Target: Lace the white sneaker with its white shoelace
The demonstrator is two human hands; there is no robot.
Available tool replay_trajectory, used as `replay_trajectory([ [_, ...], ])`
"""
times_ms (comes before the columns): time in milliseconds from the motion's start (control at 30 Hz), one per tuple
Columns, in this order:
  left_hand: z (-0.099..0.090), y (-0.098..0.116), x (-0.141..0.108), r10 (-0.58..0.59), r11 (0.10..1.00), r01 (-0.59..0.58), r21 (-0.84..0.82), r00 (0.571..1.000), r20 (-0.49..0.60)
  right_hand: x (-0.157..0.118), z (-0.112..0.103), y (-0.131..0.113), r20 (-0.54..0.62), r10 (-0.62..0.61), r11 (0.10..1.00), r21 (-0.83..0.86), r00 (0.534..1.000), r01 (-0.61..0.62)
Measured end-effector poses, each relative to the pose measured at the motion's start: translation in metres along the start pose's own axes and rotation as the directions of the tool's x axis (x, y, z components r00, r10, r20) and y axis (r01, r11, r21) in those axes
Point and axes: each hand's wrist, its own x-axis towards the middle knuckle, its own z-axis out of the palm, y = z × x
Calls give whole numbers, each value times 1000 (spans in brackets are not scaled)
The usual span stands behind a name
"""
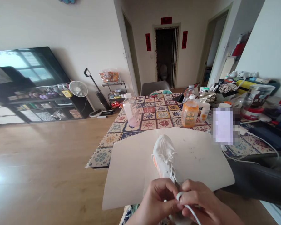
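White lace (183, 195) noted nearest, looped at the fingertips before the chest. It is pinched by the thumb and forefinger of the right hand (201, 198); the left hand (158, 197) is bent in against it, fingertips curled, though whether lace is gripped there cannot be told. Just beyond, a white shoe (165, 150) is laid toe-away on a large white sheet (128, 175), its rear part hidden by the hands; no brand can be made out. Small grey marks (193, 148) are borne by the sheet, right of the shoe, too faint to be read. Behind, on the patterned tablecloth (150, 115), an orange bottle (189, 114) is seen, its label printed with round yellow motifs, wording illegible; lettering on a pinkish bottle (131, 115) is likewise unreadable. Far doorway (166, 56) framed by red strips (148, 42), their dark characters not deciphered.
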Motion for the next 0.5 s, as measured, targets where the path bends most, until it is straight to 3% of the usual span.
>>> replay_trajectory([
  [67, -1, 0, 0, 109, 991, -109, 82, 994, 13, -1, 1, 2, -42, -12, 1000, 26, 999, 13],
  [200, -1, -3, 2, 327, 919, -340, 200, 940, 96, -10, 3, 10, -182, 41, 997, 71, 982, -29],
  [367, -1, -5, 2, 434, 806, -469, 361, 883, 178, -24, 15, 22, -282, 137, 987, -43, 949, -156],
  [500, -3, 0, -1, 450, 733, -506, 455, 862, 234, -29, 25, 28, -376, 212, 974, 4, 902, -227],
])
